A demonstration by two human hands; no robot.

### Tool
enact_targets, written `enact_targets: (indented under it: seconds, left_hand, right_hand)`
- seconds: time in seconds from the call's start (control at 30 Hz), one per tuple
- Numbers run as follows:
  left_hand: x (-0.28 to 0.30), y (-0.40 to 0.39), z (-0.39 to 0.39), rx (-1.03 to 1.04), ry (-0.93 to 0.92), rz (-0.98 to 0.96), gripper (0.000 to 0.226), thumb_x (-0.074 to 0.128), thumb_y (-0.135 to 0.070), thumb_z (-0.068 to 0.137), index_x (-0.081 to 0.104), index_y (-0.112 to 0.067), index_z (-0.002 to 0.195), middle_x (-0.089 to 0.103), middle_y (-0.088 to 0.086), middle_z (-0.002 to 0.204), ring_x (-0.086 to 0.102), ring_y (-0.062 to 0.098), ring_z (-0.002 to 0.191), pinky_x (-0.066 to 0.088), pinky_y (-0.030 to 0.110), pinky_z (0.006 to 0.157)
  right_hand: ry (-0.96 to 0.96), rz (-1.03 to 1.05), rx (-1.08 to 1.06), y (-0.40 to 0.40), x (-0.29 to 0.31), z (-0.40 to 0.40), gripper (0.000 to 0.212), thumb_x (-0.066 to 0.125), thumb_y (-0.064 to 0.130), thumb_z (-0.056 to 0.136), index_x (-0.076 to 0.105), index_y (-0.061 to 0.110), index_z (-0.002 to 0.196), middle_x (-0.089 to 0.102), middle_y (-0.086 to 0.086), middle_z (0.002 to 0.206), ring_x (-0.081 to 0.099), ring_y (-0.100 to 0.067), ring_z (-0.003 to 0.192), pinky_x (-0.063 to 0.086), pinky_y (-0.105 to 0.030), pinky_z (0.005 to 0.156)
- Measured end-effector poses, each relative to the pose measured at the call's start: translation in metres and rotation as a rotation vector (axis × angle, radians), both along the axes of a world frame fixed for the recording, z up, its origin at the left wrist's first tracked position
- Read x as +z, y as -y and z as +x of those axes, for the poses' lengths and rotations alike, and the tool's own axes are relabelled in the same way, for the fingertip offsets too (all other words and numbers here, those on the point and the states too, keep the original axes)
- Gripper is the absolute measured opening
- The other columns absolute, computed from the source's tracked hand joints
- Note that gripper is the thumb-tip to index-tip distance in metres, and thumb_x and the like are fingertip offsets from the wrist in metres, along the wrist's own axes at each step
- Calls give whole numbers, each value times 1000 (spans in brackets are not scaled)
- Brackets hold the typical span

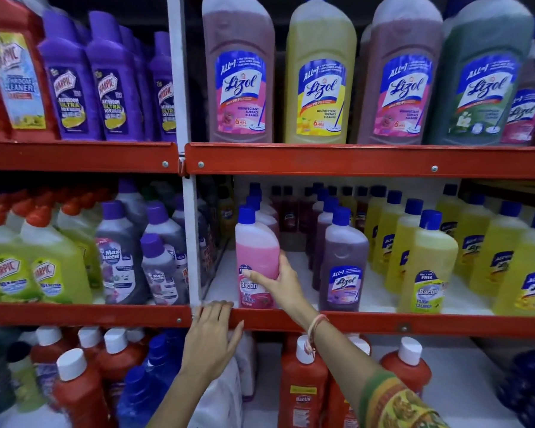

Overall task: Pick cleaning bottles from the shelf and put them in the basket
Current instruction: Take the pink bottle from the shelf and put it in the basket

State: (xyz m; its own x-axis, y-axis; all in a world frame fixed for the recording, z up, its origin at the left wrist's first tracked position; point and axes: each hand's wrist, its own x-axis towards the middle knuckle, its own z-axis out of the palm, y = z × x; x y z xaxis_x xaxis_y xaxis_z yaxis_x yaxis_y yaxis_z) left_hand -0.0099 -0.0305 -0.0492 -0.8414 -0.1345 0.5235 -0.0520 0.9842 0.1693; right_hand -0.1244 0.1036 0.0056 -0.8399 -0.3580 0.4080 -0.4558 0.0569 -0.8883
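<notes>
One smooth (perhaps plastic) pink bottle (256, 257)

Two bare forearms reach in from below. The right arm wears a thin pinkish-orange thread bracelet (315, 329) at the wrist and a green, yellow and orange patterned fabric sleeve (396, 403) near the elbow.

Around the pink Bactin bottle (255, 257), bare white shelf lies open to its left as far as the white upright post (192, 242). To its right a narrower gap separates it from the purple Lizol bottle (342, 264). Directly behind it, a row of blue-capped bottles (255, 199) blocks the way.
</notes>
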Motion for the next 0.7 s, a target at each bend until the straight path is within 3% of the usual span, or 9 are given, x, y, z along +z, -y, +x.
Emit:
enact_targets:
  seconds: [0.07,0.13,0.27,0.37,0.43,0.5,0.57,0.63,0.7]
  left_hand:
    - [-2,2,1,-16,15,3,60,28,-51,88,58,-10,120,65,7,118,58,26,113,43,43,105]
    - [-3,4,1,-27,31,11,62,26,-51,88,56,-10,123,64,7,123,56,25,118,41,43,108]
    - [-1,1,2,-17,46,19,77,15,-63,88,55,-10,126,62,8,127,53,26,122,35,45,112]
    - [5,-8,4,9,53,46,93,-4,-68,86,58,-9,124,64,11,125,56,30,119,40,51,108]
    - [6,-18,3,24,62,40,95,-5,-69,85,57,-10,125,63,11,128,54,29,123,37,53,109]
    - [4,-29,-2,17,67,30,83,6,-67,87,51,-13,132,56,8,137,46,25,131,27,51,115]
    - [3,-39,-9,-7,83,15,68,19,-61,91,43,-17,138,49,3,144,37,19,137,15,47,119]
    - [3,-49,-14,-15,92,20,74,14,-63,88,43,-17,137,49,3,143,37,18,137,12,48,119]
    - [2,-55,-16,0,74,30,88,3,-70,82,51,-15,131,58,6,135,46,22,131,19,52,117]
  right_hand:
    - [-77,-23,-52,-4,4,7,55,82,51,65,46,42,105,66,16,101,68,2,88,55,-11,65]
    - [-172,-36,-95,-10,11,14,59,79,54,66,43,33,109,66,8,104,68,-10,92,58,-15,66]
    - [-398,48,-241,-37,33,32,58,71,62,71,39,36,111,61,4,106,62,-16,91,57,-27,65]
    - [-540,76,-357,-57,40,47,64,65,68,72,39,34,120,60,8,110,59,-11,92,52,-18,63]
    - [-568,66,-386,-72,43,56,65,64,71,70,39,37,121,61,11,110,58,-3,91,49,-9,63]
    - [-447,-55,-262,-88,48,63,61,70,69,66,43,46,115,65,15,107,63,0,92,53,-11,67]
    - [-190,-252,18,-104,50,64,64,80,59,62,52,42,117,72,6,108,70,-12,98,59,-23,73]
    - [35,-379,248,-119,50,62,67,85,49,61,59,29,119,75,-4,107,73,-23,96,60,-28,72]
    - [167,-403,427,-132,49,60,69,87,47,58,62,17,115,77,-8,101,74,-23,89,60,-30,71]
